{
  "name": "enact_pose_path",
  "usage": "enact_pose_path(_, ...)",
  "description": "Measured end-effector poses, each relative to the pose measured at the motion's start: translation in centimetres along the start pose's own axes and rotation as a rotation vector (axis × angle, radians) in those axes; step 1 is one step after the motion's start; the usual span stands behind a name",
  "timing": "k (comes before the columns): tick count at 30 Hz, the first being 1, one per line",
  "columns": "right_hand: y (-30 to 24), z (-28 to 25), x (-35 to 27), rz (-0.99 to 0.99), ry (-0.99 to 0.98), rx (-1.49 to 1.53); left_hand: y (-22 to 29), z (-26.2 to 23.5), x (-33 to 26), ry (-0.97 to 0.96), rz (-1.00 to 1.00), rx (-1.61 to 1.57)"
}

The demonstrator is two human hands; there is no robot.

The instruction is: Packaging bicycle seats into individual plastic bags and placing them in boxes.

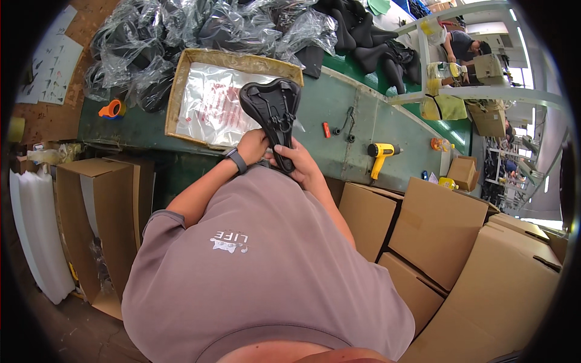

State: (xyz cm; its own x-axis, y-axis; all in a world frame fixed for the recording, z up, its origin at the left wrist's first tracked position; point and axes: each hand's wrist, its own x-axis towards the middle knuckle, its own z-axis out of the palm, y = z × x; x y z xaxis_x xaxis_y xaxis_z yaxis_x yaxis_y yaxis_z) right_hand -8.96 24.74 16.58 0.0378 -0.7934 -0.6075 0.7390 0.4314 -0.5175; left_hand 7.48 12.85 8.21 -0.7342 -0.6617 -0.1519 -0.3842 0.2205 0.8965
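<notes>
A black bicycle saddle point(272, 104) is held in front of my body with its underside and rails facing up, its wide end pointing away from me. My right hand point(301, 162) grips its narrow nose from the right, thumb on top. On the left side of the nose, my left hand point(254, 145) has its fingers curled against the saddle, partly hidden behind it; a dark watch is on that wrist. Beyond the hands lies a shallow cardboard tray point(175, 100), and clear plastic bags point(209, 100) with red print fill it.
Plastic-wrapped saddles point(145, 42) pile up behind the tray; bare black saddles point(363, 45) lie farther right. On the green bench point(357, 154) are a yellow heat gun point(381, 157), a red cylinder point(326, 129) and an orange tape dispenser point(112, 109). Cartons point(436, 224) stand at right.
</notes>
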Motion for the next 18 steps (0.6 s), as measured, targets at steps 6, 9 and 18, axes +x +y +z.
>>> enact_pose_path(6, -0.4, 1.2, -0.4, -0.093, 0.126, 0.301, -2.9, -8.5, -4.3, 0.353, -0.326, -1.712)
enact_pose_path(9, -1.5, 0.2, -2.4, -0.267, -0.118, 0.220, -4.7, -15.9, -5.1, 0.284, -0.221, -1.921)
enact_pose_path(18, -4.2, 5.6, -1.9, -0.295, 0.337, -1.429, 8.3, -14.1, -1.4, 0.312, 0.133, -0.713)
